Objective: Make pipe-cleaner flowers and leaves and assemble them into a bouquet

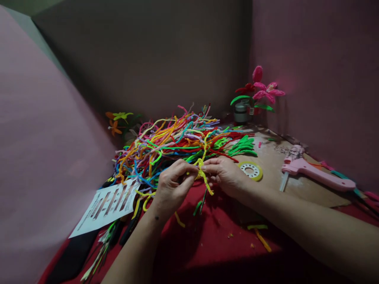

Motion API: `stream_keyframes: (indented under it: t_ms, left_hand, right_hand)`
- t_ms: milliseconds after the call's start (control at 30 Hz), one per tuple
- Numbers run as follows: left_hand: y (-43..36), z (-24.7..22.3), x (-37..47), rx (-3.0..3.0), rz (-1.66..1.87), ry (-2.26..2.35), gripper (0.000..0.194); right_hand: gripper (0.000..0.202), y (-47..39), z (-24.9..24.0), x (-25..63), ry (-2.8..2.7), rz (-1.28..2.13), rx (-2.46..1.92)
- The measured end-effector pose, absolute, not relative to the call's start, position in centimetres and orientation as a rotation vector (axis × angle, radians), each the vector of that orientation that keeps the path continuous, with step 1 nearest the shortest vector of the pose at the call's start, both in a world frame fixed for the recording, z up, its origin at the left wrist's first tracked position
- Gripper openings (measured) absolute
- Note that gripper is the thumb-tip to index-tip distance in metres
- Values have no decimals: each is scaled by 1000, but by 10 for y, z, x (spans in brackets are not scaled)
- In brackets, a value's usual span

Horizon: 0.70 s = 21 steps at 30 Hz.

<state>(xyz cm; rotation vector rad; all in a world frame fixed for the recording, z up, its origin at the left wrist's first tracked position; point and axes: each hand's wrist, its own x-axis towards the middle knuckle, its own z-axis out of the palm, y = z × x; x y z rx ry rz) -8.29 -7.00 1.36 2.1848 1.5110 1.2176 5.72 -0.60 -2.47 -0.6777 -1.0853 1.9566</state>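
Note:
A yellow pipe cleaner piece (pixel 201 169), bent and twisted, hangs between my two hands above the red cloth. My left hand (pixel 177 182) pinches its left side between thumb and fingertips. From the right, my right hand (pixel 223 173) pinches the same piece with thumb and forefinger. One yellow end rises over the pile and another dangles below the fingers. Right behind lies a large tangled heap of coloured pipe cleaners (pixel 174 138). A bundle of green pipe cleaners (pixel 243 146) rests past my right hand.
On a brown board at the right lie a pink glue gun (pixel 314 169) and a yellow-rimmed tape roll (pixel 251 170). Pink pipe cleaner flowers (pixel 269 92) stand behind. A printed sheet (pixel 106 205) lies at the left, near black-and-yellow pliers handles (pixel 133 221). Scraps (pixel 263 238) dot the red cloth (pixel 213 244).

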Motion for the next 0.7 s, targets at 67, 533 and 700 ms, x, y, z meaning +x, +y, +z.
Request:
stream_keyframes:
  t_ms: [67, 533, 700]
  left_hand:
    - [-70, 11, -84, 2344, 1132, 1545, 10]
    - [-67, -2, -78, 2854, 878, 1728, 18]
    - [-66, -7, -77, 2938, 781, 1781, 20]
  right_hand:
    - [12, -7, -26, 57, -1106, 1926, -667]
    - [6, -7, -30, 54, -1136, 1837, -798]
    - [6, -5, -30, 54, -1136, 1815, -825]
